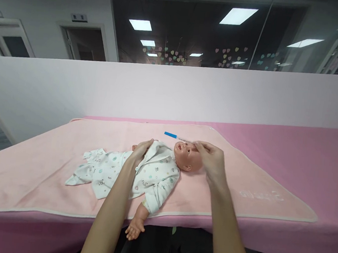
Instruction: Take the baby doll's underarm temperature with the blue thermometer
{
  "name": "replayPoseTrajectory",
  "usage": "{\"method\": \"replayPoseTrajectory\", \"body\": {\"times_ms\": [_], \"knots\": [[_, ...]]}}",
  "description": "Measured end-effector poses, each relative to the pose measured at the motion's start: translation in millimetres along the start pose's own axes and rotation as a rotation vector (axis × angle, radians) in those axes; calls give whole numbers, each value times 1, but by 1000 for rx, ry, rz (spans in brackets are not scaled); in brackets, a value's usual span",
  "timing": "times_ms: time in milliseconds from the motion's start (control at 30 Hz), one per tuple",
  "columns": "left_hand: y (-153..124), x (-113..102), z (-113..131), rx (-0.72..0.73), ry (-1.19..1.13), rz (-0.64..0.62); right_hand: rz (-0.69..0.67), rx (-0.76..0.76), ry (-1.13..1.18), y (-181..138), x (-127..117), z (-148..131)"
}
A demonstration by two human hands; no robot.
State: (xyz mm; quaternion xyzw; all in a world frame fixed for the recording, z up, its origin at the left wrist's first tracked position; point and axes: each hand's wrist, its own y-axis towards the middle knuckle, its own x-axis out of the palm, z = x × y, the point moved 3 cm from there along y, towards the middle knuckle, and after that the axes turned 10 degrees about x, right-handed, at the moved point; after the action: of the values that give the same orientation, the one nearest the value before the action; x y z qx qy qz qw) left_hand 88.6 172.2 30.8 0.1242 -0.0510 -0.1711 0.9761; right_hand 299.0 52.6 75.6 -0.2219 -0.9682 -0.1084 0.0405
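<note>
A baby doll [187,156] lies on its back, head to the right, dressed in a white printed outfit [156,177]. At the doll's chest, my left hand [142,150] is closed on the open front edge of the outfit; its fingertips are partly hidden by the cloth. Above the doll's face, my right hand [211,155] pinches the right end of a thin, clear thermometer [182,139] with a blue end pointing left. One bare doll hand [136,227] hangs over the table's near edge.
A light pink blanket [47,162] with a pale edge lies under the doll, over a darker pink tablecloth [304,165]. Behind the table stands a low white partition [172,92]. My lap [156,250] is below the front edge.
</note>
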Motion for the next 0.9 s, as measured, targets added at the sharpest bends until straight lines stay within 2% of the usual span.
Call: {"method": "replayPoseTrajectory", "body": {"times_ms": [67, 133, 267, 333, 433, 567, 667, 767, 833, 900], "knots": [[-4, 8, 5, -2, 80, -78, 16, -36, 32, -17, -20, -12], [-7, 14, 10, 34, 165, -125, -2, -64, 21, -30, -30, -24], [-7, 14, 14, 98, 193, -108, -28, -77, -94, -40, -44, -30], [-6, 13, 14, 104, 171, -99, -49, -49, -195, -40, -55, -16], [-6, 11, 13, 124, 149, -87, -79, 33, -383, -40, -71, 24], [-7, 12, 13, 112, 137, -90, -1, 139, -699, -37, -85, 75], [-9, 13, 13, 106, 171, -96, 114, 171, -958, -33, -89, 87], [-8, 14, 14, 129, 197, -92, 232, 153, -1161, -29, -86, 81], [-8, 14, 14, 134, 201, -91, 290, 116, -1236, -27, -78, 71], [-7, 14, 13, 126, 198, -99, 283, 27, -1213, -25, -58, 58]]}}
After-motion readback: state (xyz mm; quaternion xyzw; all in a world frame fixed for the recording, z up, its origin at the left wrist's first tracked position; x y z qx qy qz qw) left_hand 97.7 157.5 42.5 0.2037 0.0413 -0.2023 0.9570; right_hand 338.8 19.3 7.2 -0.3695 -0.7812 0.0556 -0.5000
